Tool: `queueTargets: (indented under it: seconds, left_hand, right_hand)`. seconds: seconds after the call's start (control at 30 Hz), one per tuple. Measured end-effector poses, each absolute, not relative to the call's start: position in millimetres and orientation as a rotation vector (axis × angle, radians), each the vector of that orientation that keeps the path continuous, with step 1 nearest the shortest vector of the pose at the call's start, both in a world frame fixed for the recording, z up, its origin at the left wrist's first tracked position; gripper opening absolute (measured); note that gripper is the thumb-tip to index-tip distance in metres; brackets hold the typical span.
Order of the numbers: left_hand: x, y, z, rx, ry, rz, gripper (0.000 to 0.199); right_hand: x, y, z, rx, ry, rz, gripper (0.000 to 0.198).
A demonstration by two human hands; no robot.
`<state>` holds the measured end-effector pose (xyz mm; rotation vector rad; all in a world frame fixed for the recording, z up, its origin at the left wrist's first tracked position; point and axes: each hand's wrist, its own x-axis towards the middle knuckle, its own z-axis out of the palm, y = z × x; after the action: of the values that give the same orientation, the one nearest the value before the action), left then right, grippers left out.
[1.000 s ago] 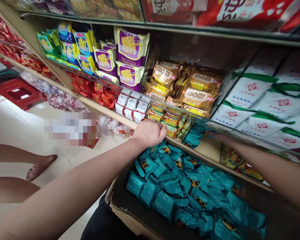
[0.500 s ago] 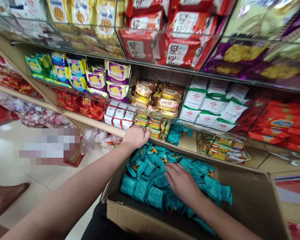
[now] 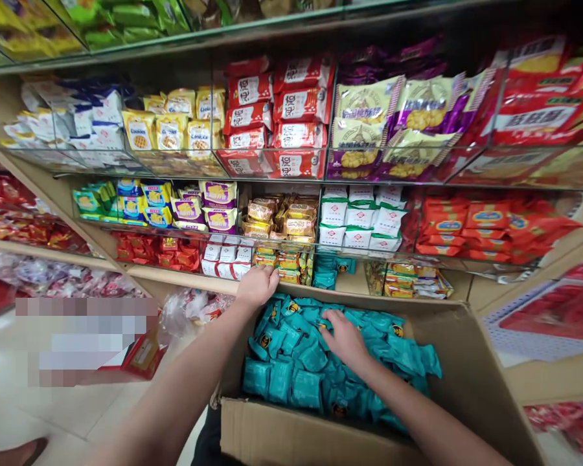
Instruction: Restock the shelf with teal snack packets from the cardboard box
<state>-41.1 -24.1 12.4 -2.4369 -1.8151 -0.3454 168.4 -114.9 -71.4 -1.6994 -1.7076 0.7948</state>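
**Stocked shelves (image 3: 175,278) stand over an open carton (image 3: 311,432) of teal packets (image 3: 306,388)**

Glass-fronted tiers run across the shop above a pale tiled floor (image 3: 68,417). On the upper tier, yellow Cookies packets (image 3: 172,131) stand left of red packets with white labels (image 3: 298,103). Below them, purple-and-yellow biscuit packets (image 3: 221,207), brown-gold packets (image 3: 298,226), white packets with green ends (image 3: 358,217) and orange-red packets (image 3: 488,223) sit side by side.

Just in front of the lowest tier, the carton holds the teal packets in a loose heap. They spread from its left edge past the middle, while its right wall shows bare cardboard. More packets of the same teal lie on the lowest tier, beyond the carton's far edge.

The person's two hands are apart. Their left hand (image 3: 257,285) is closed over the carton's far left corner. Their right hand (image 3: 342,333) is inside, fingers half bent over the heap near its middle; whether a packet lies between them cannot be told.

Left of the carton, a clear plastic bag (image 3: 194,307) lies near its far corner. Farther left, something with a red edge (image 3: 146,356) is perhaps a box, partly masked by pixelation.
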Motion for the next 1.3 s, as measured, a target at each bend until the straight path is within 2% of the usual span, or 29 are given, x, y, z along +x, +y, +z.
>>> queueTargets:
  seconds: [0.1, 0.2, 0.27, 0.37, 0.47, 0.53, 0.63, 0.73, 0.8, 0.93, 1.07, 1.17, 1.3]
  left_hand:
    - [-33, -46, 15, -2.547, -1.713, -0.671, 0.034]
    - [-3, -89, 8, -2.745, -1.750, -1.344, 0.038]
    - [22, -119, -1, -2.917, -1.978, -1.682, 0.041]
    - [50, -147, -10, -3.016, -2.326, -1.902, 0.041]
    - [55, -153, -9, -3.147, -2.320, -1.963, 0.036]
    - [49, -150, -3, -3.283, -2.149, -1.884, 0.031]
    - [37, -147, 10, -3.466, -1.887, -1.457, 0.024]
    - [27, -147, 17, -3.601, -1.629, -0.978, 0.021]
    - [23, -147, 19, -3.614, -1.502, -0.779, 0.025]
    - [16, -141, 24, -3.526, -1.297, -0.688, 0.038]
    - [-2, -106, 35, -3.239, -1.077, -0.813, 0.030]
    - [-25, -64, 36, -2.881, -1.292, -0.695, 0.027]
    - [-47, -24, 23, -2.650, -1.631, -0.485, 0.041]
  right_hand:
    - [176, -133, -49, -1.582, -1.441, 0.974, 0.023]
    - [178, -156, -27, -1.467, -1.168, 1.132, 0.030]
    - [177, -169, -18, -1.301, -0.894, 1.302, 0.036]
    - [177, -182, -14, -1.111, -0.597, 1.467, 0.041]
    - [183, -187, -19, -1.180, -0.681, 1.347, 0.036]
    - [189, -188, -24, -1.212, -0.761, 1.229, 0.042]
    - [200, -189, -29, -1.227, -0.934, 1.136, 0.048]
    - [211, -192, -26, -1.346, -1.302, 1.090, 0.032]
    - [216, -194, -17, -1.405, -1.533, 1.045, 0.025]
    - [221, -191, 6, -1.379, -1.792, 0.897, 0.026]
    - [236, -164, 24, -1.431, -1.889, 0.463, 0.022]
    - [254, -129, 32, -1.661, -1.930, 0.245, 0.019]
    - [270, -72, 30, -2.052, -2.010, 0.233, 0.020]
